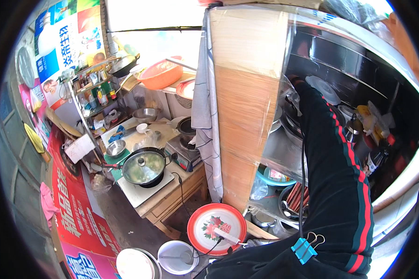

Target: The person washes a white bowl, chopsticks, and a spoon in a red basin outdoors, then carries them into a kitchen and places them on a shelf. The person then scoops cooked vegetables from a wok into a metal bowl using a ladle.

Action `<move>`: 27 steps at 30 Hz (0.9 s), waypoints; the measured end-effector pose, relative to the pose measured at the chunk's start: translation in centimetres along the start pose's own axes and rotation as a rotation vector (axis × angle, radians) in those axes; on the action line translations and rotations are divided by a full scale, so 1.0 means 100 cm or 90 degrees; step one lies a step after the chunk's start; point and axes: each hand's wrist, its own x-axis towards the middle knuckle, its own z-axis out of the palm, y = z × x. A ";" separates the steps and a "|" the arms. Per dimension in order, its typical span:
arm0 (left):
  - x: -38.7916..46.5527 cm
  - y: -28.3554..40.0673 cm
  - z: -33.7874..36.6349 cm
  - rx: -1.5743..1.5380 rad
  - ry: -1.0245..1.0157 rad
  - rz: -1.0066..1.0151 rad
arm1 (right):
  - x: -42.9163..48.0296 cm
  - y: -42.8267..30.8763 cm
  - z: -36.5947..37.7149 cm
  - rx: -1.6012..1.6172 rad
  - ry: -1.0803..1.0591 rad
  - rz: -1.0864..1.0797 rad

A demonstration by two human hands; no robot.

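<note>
My right arm, in a black sleeve [330, 167] with red and green stripes, reaches deep into a metal-shelved cabinet [282, 151]. At its far end only a small dark part of my right hand [294, 79] shows; what the fingers do is hidden. Crumpled clear plastic [291, 94] and stacked metal basins [290, 130] are close to the forearm. A translucent plastic lid [323, 90] leans behind the sleeve. My left hand is out of view.
A lidded wok [144, 167] stands on an induction cooker [143, 195] atop a wooden table [171, 205]. A wooden panel [246, 115] and hanging grey cloth [207, 104] border the cabinet. Below are a red-rimmed enamel tray [206, 240], a power strip [228, 237] and a white bucket [176, 266].
</note>
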 end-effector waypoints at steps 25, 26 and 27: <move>-0.004 0.010 -0.036 0.107 -0.237 0.162 | -0.203 0.069 -0.177 0.089 0.351 -0.163; 0.004 0.016 -0.034 0.031 -0.216 0.086 | -0.255 0.064 -0.190 0.279 0.275 -0.165; 0.013 0.019 -0.029 -0.094 -0.223 0.027 | -0.308 0.048 -0.209 0.452 0.190 -0.097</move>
